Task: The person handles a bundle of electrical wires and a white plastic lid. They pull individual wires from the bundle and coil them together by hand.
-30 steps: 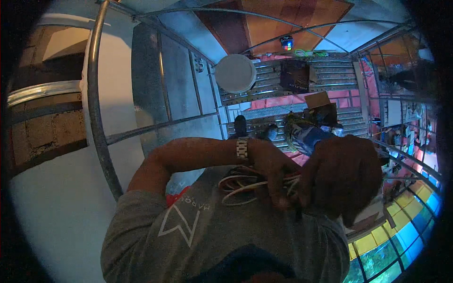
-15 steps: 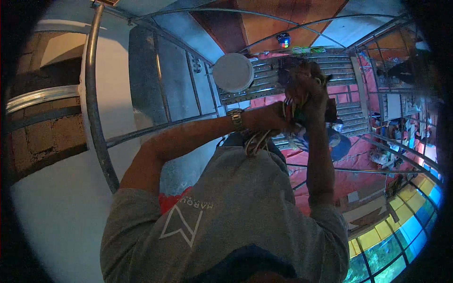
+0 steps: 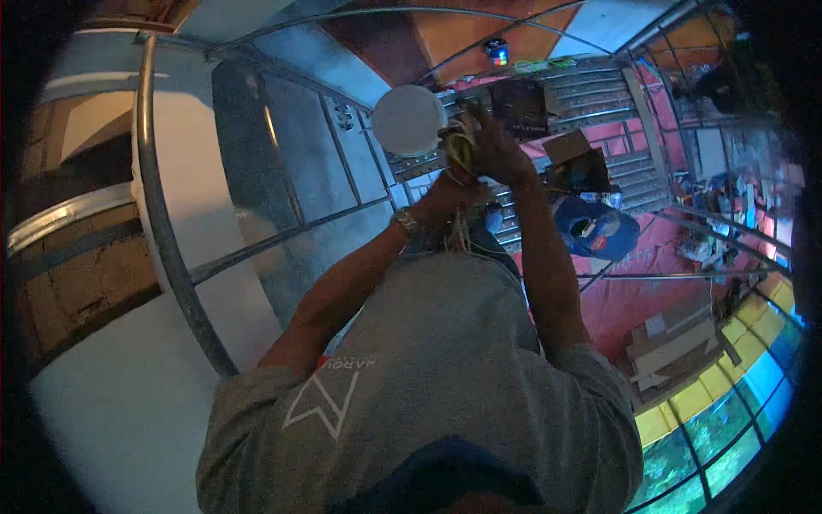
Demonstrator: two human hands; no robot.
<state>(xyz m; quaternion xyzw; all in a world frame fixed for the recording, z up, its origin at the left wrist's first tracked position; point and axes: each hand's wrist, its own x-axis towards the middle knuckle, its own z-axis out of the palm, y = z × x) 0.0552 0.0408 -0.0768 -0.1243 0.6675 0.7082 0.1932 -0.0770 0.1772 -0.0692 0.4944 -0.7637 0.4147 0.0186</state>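
Observation:
A bundle of pale and yellowish wires [image 3: 461, 152] is held in front of my chest, between my two hands. My left hand [image 3: 441, 199], with a metal-banded watch [image 3: 404, 222] at its wrist, is closed around the lower part of the bundle. Loose wire ends [image 3: 462, 233] hang below it toward my shirt. My right hand [image 3: 503, 156] is closed at the bundle's upper right side; its fingertips are dim and partly hidden. Just beyond the hands is a round whitish disc-shaped top [image 3: 408, 120].
A dark flat box [image 3: 520, 109] lies on the slatted metal rack [image 3: 591, 92]. Nearer are an open cardboard box [image 3: 584, 164] and a blue rounded item like a cap [image 3: 597, 230]. Metal tubes [image 3: 175, 257] frame the left. Flattened cardboard [image 3: 676, 355] lies at right.
Both hands have moved left and closer together with the wires. The dark box, the cardboard box and the blue item, partly covered before, now show more fully.

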